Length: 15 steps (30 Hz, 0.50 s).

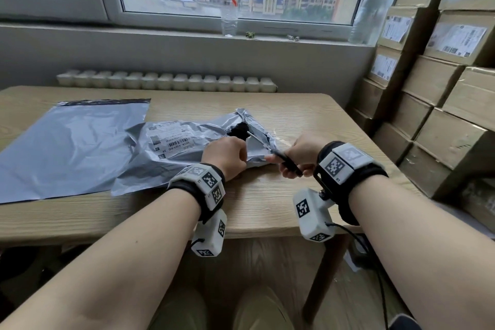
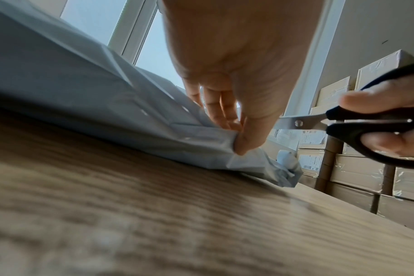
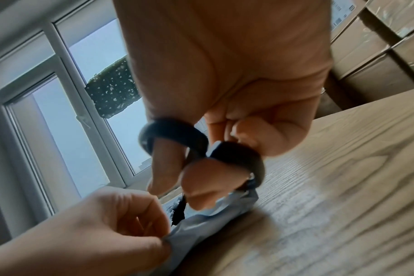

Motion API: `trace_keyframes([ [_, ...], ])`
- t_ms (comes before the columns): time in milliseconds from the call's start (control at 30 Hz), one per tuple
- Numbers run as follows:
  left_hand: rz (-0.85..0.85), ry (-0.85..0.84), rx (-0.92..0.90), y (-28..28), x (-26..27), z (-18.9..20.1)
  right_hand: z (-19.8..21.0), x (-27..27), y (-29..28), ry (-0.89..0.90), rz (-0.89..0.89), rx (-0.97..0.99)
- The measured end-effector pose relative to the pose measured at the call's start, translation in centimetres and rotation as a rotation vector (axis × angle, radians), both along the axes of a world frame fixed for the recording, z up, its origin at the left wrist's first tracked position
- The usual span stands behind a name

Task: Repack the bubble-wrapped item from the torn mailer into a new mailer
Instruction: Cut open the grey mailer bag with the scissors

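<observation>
A crumpled grey torn mailer [image 1: 184,147] with a shipping label lies mid-table, a dark hole [image 1: 239,130] gaping at its right end. My left hand [image 1: 227,157] pinches the mailer's near right edge [image 2: 225,143] between thumb and fingers. My right hand [image 1: 297,158] grips black-handled scissors [image 1: 284,159], thumb and fingers through the loops [image 3: 201,147]; the blades [image 1: 259,139] lie along the torn end. A flat new grey mailer [image 1: 64,144] lies to the left, partly under the torn one. The bubble-wrapped item is hidden inside.
The wooden table [image 1: 267,195] ends close on the right, where stacked cardboard boxes [image 1: 439,88] stand. Two plastic bottles [image 1: 229,0] stand on the windowsill behind; a radiator [image 1: 166,80] runs below it.
</observation>
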<state>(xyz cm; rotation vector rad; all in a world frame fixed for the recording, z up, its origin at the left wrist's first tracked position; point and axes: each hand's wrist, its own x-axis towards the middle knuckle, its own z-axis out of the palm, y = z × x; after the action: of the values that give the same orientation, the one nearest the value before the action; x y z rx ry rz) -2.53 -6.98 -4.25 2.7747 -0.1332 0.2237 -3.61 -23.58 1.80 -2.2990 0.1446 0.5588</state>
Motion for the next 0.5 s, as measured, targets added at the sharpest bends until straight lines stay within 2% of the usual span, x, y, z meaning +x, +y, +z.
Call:
trace_keyframes([
  [133, 0.012, 0.007, -0.018, -0.2, -0.3, 0.1, 0.3, -1.1, -0.7, 0.041, 0.065, -0.105],
  [300, 0.072, 0.004, -0.041, -0.6, -0.5, 0.2, 0.5, -2.4, -1.4, 0.141, 0.161, -0.132],
  [500, 0.123, -0.056, -0.075, -0.6, -0.2, 0.4, 0.1, -2.9, -2.1, 0.304, 0.105, 0.06],
])
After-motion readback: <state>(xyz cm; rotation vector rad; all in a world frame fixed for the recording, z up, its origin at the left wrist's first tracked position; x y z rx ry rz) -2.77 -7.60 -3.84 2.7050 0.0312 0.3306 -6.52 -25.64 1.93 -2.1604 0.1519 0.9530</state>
